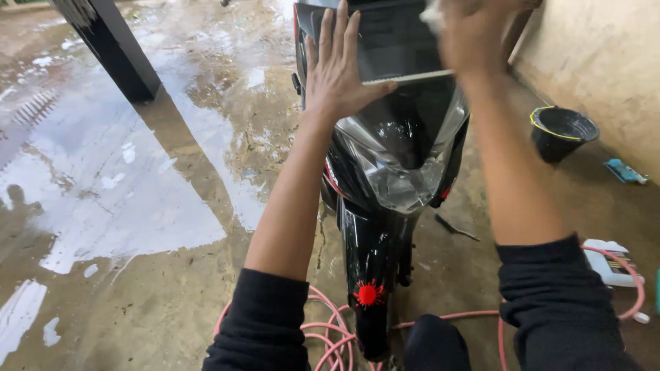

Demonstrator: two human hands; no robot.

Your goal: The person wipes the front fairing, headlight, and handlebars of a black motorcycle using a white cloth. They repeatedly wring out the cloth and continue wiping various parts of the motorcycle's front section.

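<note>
A black motor scooter (385, 172) stands in front of me, its headlight facing me and its front mudguard bearing a red splash mark. My left hand (337, 69) lies flat with fingers spread on the upper left of the scooter's dark front panel (395, 41). My right hand (474, 31) is blurred at the panel's upper right, closed around a pale cloth (433, 14) pressed against it. Both forearms are bare, with black sleeves pushed up.
Wet concrete floor with puddles (117, 178) spreads to the left. A dark pillar (110, 48) stands at the back left. A pink hose (330, 330) coils under the front wheel. A black bucket (560, 130) sits by the right wall, and a white container (608, 261) lies lower right.
</note>
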